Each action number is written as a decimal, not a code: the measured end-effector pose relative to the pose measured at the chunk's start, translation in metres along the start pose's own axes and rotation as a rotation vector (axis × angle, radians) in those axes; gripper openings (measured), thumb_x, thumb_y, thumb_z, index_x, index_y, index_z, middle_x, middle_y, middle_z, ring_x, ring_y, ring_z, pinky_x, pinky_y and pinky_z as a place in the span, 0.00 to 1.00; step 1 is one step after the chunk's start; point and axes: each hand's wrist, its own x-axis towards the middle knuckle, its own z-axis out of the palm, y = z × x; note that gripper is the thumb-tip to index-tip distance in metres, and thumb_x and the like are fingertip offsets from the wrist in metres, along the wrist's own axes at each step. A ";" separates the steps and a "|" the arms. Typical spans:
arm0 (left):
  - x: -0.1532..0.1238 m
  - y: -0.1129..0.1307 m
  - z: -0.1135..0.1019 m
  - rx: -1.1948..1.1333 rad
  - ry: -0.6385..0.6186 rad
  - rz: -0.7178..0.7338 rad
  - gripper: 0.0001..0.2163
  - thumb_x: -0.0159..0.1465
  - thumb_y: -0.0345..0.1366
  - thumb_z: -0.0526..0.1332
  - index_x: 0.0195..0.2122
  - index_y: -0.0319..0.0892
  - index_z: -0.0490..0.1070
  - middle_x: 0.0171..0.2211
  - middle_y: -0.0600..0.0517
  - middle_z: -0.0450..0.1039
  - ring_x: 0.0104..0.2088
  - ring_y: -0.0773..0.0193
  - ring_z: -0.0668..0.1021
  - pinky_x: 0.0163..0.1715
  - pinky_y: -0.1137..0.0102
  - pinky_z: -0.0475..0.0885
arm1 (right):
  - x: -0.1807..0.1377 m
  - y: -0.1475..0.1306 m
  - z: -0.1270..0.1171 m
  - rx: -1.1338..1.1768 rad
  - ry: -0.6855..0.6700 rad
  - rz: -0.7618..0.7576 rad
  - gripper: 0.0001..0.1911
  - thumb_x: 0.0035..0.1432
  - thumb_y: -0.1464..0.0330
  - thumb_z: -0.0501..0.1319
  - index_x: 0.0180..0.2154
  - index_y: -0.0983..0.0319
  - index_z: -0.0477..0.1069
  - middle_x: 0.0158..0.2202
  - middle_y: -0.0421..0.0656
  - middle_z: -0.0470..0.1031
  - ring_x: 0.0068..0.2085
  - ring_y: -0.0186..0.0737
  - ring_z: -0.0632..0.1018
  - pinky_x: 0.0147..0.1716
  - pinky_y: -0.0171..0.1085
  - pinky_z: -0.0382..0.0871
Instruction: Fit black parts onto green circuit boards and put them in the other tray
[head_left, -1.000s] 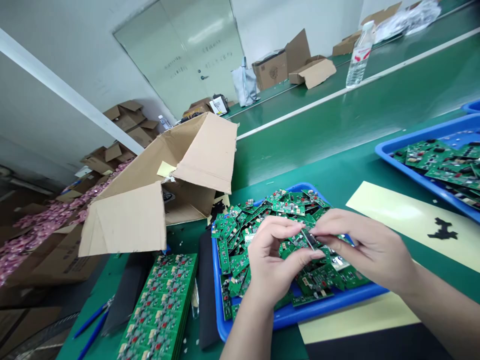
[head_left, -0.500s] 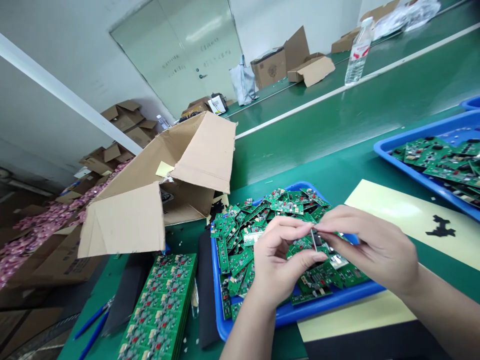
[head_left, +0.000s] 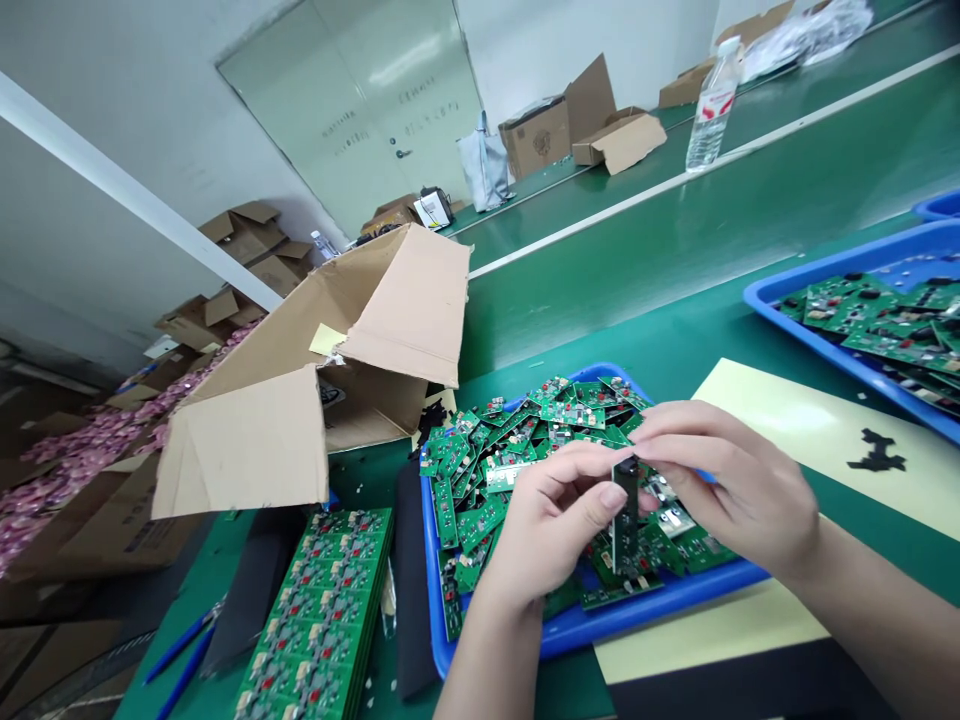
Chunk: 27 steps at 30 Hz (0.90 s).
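Note:
Above a blue tray, my left hand (head_left: 559, 515) pinches a small circuit board (head_left: 625, 525) between thumb and fingers. The board stands upright, nearly edge-on to me, with its dark-looking face turned right. My right hand (head_left: 739, 480) is closed, its fingertips pressed together at the board's top edge beside a small black piece (head_left: 625, 466). Whether those fingertips grip the piece or the board is hidden. Beneath both hands, the blue tray (head_left: 570, 632) is heaped with loose green circuit boards (head_left: 480, 520).
Left of the tray are a black strip (head_left: 412, 590), stacked green board panels (head_left: 322, 610) and blue-handled pliers (head_left: 176, 645). An open cardboard box (head_left: 247, 440) stands behind them. At right, black cut pieces (head_left: 876, 452) lie on a yellow sheet (head_left: 757, 400), near another blue tray (head_left: 832, 345).
The circuit board has been turned and now hangs lower, showing more of its length. My left thumb has moved up, and my right fingertips have shifted to the board's top edge.

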 end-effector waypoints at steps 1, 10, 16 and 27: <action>0.000 0.001 -0.001 -0.023 -0.008 -0.037 0.10 0.59 0.43 0.67 0.38 0.43 0.80 0.40 0.46 0.77 0.31 0.62 0.81 0.39 0.63 0.77 | 0.000 0.001 0.000 0.012 -0.011 -0.014 0.14 0.58 0.81 0.57 0.40 0.56 0.71 0.34 0.43 0.76 0.37 0.40 0.79 0.40 0.42 0.77; -0.001 0.002 -0.005 -0.099 0.037 -0.183 0.14 0.54 0.45 0.71 0.35 0.41 0.81 0.34 0.47 0.78 0.29 0.63 0.79 0.36 0.65 0.75 | -0.003 0.005 0.003 0.089 -0.099 -0.013 0.21 0.57 0.83 0.55 0.47 0.55 0.70 0.44 0.45 0.73 0.43 0.40 0.78 0.49 0.47 0.75; -0.001 -0.006 0.000 0.073 0.138 -0.072 0.13 0.52 0.42 0.73 0.37 0.43 0.80 0.35 0.48 0.76 0.33 0.65 0.77 0.36 0.68 0.74 | -0.001 0.000 -0.005 0.258 0.038 0.445 0.19 0.63 0.75 0.56 0.54 0.54 0.67 0.45 0.45 0.75 0.39 0.38 0.80 0.42 0.40 0.78; 0.000 -0.005 0.002 0.418 0.211 0.185 0.13 0.55 0.43 0.71 0.39 0.45 0.79 0.37 0.47 0.76 0.39 0.60 0.78 0.41 0.62 0.75 | 0.004 0.004 -0.008 0.261 -0.175 0.402 0.04 0.59 0.70 0.62 0.31 0.57 0.73 0.29 0.40 0.76 0.30 0.38 0.77 0.30 0.37 0.73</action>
